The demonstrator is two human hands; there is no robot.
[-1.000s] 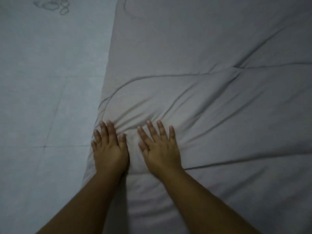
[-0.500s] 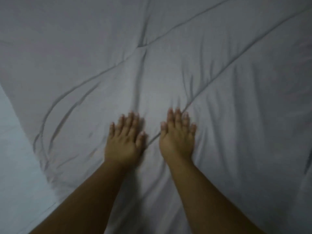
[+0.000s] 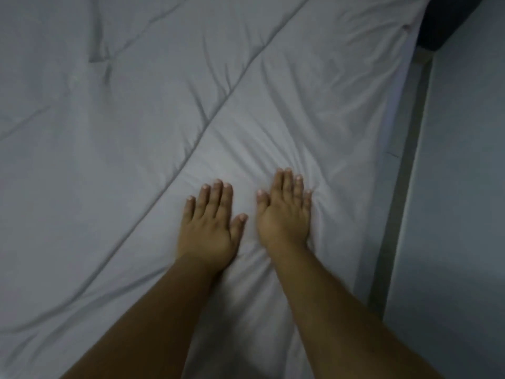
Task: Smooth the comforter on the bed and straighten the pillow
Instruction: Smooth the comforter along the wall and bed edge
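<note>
Pale floor (image 3: 464,187) shows at the right side, and a dark shape (image 3: 453,20) sits in the top right corner. The grey-white comforter (image 3: 109,160) fills the rest of the view and lies spread under both hands. The left hand (image 3: 209,225) and the right hand (image 3: 284,214) rest flat on it, side by side but apart, with the fingers straight and together, gripping nothing. Small wrinkles fan out from the right fingertips (image 3: 297,179), near the comforter's right edge. A long stitched seam (image 3: 207,124) runs diagonally, passing just left of the left hand. Half a second ago the hands lay flat the same way, but across this seam, and the comforter's left edge with floor was in view. Now the right edge shows.
</note>
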